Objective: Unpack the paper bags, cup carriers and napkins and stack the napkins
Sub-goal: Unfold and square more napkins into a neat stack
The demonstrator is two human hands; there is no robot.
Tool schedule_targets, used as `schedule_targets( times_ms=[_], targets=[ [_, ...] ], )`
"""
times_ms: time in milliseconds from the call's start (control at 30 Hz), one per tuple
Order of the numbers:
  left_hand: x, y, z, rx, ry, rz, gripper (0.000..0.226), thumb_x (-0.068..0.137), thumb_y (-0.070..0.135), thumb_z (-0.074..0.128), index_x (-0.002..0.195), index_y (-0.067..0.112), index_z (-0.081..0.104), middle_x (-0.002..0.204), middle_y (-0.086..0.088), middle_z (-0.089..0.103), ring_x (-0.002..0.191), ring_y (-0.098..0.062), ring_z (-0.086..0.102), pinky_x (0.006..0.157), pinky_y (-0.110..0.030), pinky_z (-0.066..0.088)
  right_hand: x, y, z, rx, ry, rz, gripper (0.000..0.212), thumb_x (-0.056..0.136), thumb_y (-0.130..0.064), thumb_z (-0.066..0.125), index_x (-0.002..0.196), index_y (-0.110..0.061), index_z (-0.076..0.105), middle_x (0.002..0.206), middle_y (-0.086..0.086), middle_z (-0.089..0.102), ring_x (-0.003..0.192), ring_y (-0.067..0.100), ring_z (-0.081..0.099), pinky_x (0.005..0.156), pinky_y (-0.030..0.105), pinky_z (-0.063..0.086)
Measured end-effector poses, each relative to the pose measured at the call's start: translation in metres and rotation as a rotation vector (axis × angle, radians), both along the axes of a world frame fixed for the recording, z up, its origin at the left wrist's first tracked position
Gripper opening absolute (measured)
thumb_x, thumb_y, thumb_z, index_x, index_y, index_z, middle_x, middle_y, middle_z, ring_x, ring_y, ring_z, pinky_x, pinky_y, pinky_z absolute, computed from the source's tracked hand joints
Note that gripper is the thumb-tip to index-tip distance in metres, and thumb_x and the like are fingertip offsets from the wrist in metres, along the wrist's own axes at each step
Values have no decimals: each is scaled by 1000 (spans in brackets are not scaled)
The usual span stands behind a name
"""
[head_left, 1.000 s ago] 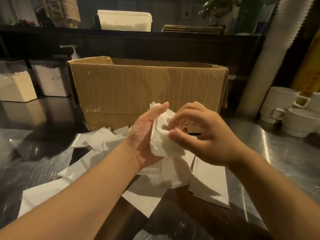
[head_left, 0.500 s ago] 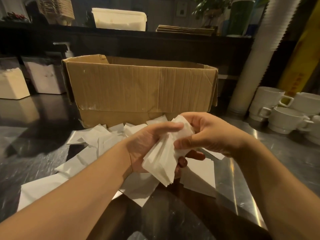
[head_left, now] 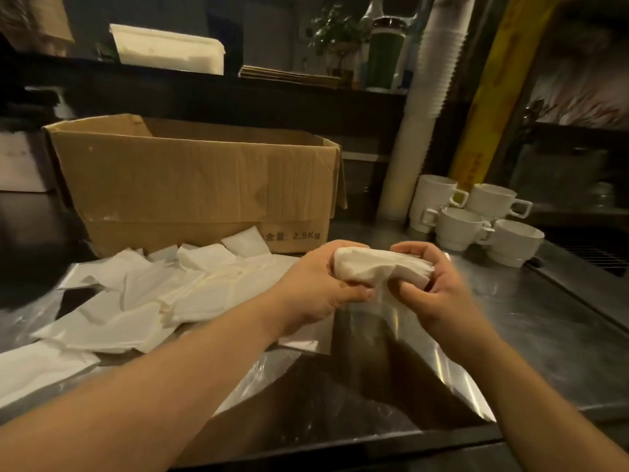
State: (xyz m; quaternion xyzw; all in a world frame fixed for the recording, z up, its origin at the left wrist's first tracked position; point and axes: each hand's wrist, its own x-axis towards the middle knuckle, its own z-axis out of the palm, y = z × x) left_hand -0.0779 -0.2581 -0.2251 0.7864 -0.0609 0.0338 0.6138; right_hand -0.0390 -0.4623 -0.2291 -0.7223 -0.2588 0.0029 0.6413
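1. Loose napkins [head_left: 143, 301] scattered on steel counter [head_left: 544, 335], before cardboard box [head_left: 190, 185].
2. Left hand [head_left: 316, 287] curled round napkin bundle [head_left: 377, 270], thumb beneath, fingers over top.
3. Right hand [head_left: 429, 287] gripping bundle's other end, above counter.
4. White mugs [head_left: 476, 219] far right.

White napkin bundle [head_left: 374, 269] held aloft; others [head_left: 143, 301] scattered.

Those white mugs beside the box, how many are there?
4 show: one mug at the back left, one at the back right, one in front, one nearest right. Others may be hidden.
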Motion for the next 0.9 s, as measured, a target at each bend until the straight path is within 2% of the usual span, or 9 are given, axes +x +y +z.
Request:
schedule_targets(
  times_ms=[167,267,333,400,533,667,767,833,900],
  targets=[
    [14,-39,-17,28,80,10,105,75,19,92,155,43,28,138,9,52,124,-17,55,111,-43,50,4,-21,-16,-64,43,-36,68,86,0,74,136,-39,49,127,-2,57,108,10,66,81,23,58],
    [20,-38,-23,142,53,-36,128,67,36,97,154,61,7,158,11,38,139,-18,46,116,-46,45,11,-27,-21,-158,4,6,90,83,-17,83,146,-52,29,135,-15,49,114,5,60,83,19,56],
    [21,-34,-21,210,56,-57,132,68,38,96,154,61,-2,160,13,32,144,-17,40,119,-44,41,15,-30,-22,-206,-31,57,97,81,-27,85,146,-59,21,140,-19,41,122,4,52,88,19,55],
    [20,-32,-21,217,30,-55,124,75,30,92,157,55,2,150,17,38,139,-13,44,117,-41,44,16,-32,-25,-226,-83,74,92,78,-33,80,145,-61,24,142,-18,40,123,3,51,94,24,54],
    [22,-29,-29,164,-122,-4,95,87,13,83,156,48,28,132,13,61,115,-8,65,99,-29,57,16,-34,-29,-102,-159,45,70,78,-22,73,138,-49,48,132,-7,51,114,8,61,85,25,57],
    [22,-34,-31,113,-90,-8,74,95,43,69,156,46,28,139,21,58,123,-4,57,100,-23,47,18,-36,-33,-151,-162,44,72,77,-28,75,138,-51,46,133,-11,51,115,4,57,84,22,56],
    [22,-39,-29,119,-80,71,50,107,43,46,155,43,32,143,15,52,130,-8,48,101,-22,39,19,-37,-34,-230,-161,33,75,83,-25,75,144,-48,38,135,-15,48,118,-2,51,83,16,53],
    [23,-37,-30,98,-52,68,52,106,48,44,156,42,31,148,11,49,140,-15,44,106,-26,37,22,-36,-36,-260,-146,40,73,90,-17,71,148,-43,36,138,-13,46,114,-8,52,83,13,52],
    [26,-36,-29,135,-1,25,74,92,64,52,158,44,25,158,11,41,145,-16,39,107,-28,36,23,-36,-36,-271,-142,40,73,88,-21,66,149,-44,33,141,-12,45,111,-13,52,84,11,50]
  ],
)
